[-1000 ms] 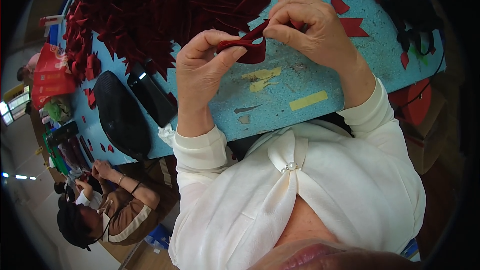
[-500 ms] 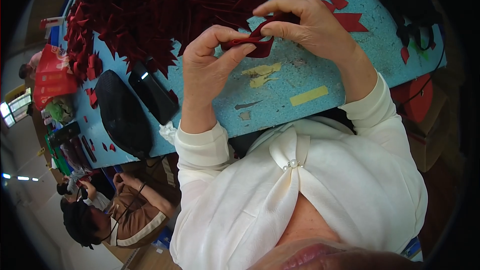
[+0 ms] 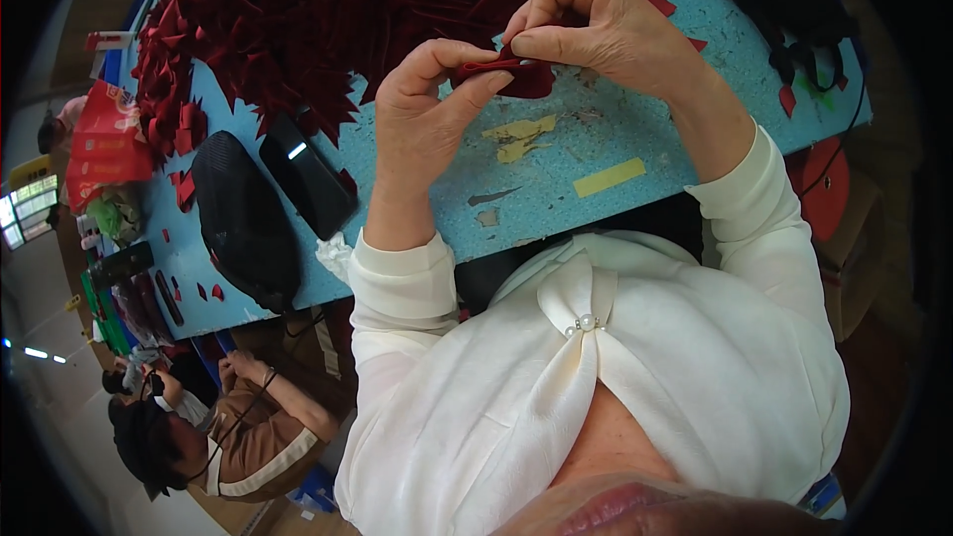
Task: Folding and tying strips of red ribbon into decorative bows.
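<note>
at far left, a red bag (image 3: 104, 144) sits beyond the bench (image 3: 397, 283), while a co-worker in a brown top (image 3: 263, 427) sits below it, hands together. on the bench, a black mesh pouch (image 3: 243, 223) lies beside a dark phone (image 3: 308, 174), beneath a heap of dark red ribbons (image 3: 318, 15). at center, the person's left hand (image 3: 417, 124) pinches the left end of a folded ribbon (image 3: 533, 82), fingers (image 3: 452, 51) closed over it from above and thumb below. held up over the bench between both hands, the ribbon stretches left to right, its long axis nearly level and its broader end pointing right. it is deep red and velvety, doubled in flat layers, a brighter red edge showing at the left. the right hand (image 3: 625, 45) pinches its upper side, fingertips nearly together. a yellow strip (image 3: 609, 178) lies below; black straps (image 3: 809, 60) hang at far right.
</note>
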### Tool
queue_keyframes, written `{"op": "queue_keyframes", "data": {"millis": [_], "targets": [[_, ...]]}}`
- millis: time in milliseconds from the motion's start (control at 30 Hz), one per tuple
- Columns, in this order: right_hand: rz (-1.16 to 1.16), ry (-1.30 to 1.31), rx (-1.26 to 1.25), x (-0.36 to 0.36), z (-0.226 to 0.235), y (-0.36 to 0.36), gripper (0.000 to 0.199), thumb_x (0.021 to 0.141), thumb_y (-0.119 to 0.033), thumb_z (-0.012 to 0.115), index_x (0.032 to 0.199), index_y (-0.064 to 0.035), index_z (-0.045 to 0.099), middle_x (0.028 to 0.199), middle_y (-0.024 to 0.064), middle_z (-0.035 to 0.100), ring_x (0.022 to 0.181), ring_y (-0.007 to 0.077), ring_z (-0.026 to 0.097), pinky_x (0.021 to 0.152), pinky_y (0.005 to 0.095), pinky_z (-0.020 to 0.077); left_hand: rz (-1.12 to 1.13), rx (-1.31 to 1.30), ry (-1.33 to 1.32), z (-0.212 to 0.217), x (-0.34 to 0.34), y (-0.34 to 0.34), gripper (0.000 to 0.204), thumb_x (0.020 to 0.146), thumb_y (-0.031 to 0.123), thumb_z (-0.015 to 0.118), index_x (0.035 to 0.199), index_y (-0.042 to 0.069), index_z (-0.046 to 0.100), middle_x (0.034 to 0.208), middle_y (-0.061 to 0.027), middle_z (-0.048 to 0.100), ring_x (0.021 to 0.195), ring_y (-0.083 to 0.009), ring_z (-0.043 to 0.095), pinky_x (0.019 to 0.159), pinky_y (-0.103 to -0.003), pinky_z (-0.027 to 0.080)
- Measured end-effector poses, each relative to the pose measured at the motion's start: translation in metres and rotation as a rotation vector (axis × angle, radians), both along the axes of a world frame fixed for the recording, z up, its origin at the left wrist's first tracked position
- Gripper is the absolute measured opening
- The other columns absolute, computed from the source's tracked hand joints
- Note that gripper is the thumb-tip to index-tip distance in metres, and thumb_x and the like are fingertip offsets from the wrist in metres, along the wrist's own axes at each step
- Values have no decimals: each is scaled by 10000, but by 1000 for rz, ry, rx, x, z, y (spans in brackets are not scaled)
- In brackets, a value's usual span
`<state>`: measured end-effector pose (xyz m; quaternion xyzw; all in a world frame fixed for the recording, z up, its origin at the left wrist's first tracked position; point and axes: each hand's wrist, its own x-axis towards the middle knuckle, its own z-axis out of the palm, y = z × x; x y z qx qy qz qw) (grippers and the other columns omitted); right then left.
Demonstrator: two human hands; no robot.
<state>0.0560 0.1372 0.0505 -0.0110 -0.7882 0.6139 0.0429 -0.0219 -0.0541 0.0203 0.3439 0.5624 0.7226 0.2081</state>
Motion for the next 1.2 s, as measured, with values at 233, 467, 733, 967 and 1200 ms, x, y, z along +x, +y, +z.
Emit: {"op": "queue_keyframes", "data": {"millis": [233,467,733,967,1200], "targets": [[-14,111,277,3,27,-14,134,808,-75,666,733,-38,562,747,22,617,616,62,544,541,197,453,90,16,-2,0,6,2,206,733,-32,730,908,13,631,850,-21,629,764,-71,569,685,-184,474],[-22,474,820,3,23,-17,159,753,-48,676,733,-37,518,668,56,549,597,180,533,519,293,436,132,-43,342,-4,4,1,214,739,-22,728,913,51,627,867,-11,630,769,-87,580,704,-207,490],[2,484,951,8,29,-24,177,735,-38,673,741,-45,497,661,66,524,647,219,533,539,319,442,96,-3,414,-7,2,1,193,762,-33,699,923,54,639,910,-27,637,814,-107,585,765,-226,498],[47,534,1006,10,31,-24,168,736,-17,659,749,-45,494,673,74,520,648,227,539,552,328,456,57,-24,231,-5,7,4,160,765,-39,689,897,39,641,861,-17,638,771,-89,590,715,-209,502],[89,661,1219,14,33,-29,178,726,-32,673,781,-50,504,707,74,539,703,217,563,587,320,474,94,-69,91,-5,7,2,137,776,1,703,898,24,646,819,-12,647,752,-64,600,659,-183,501]]}}
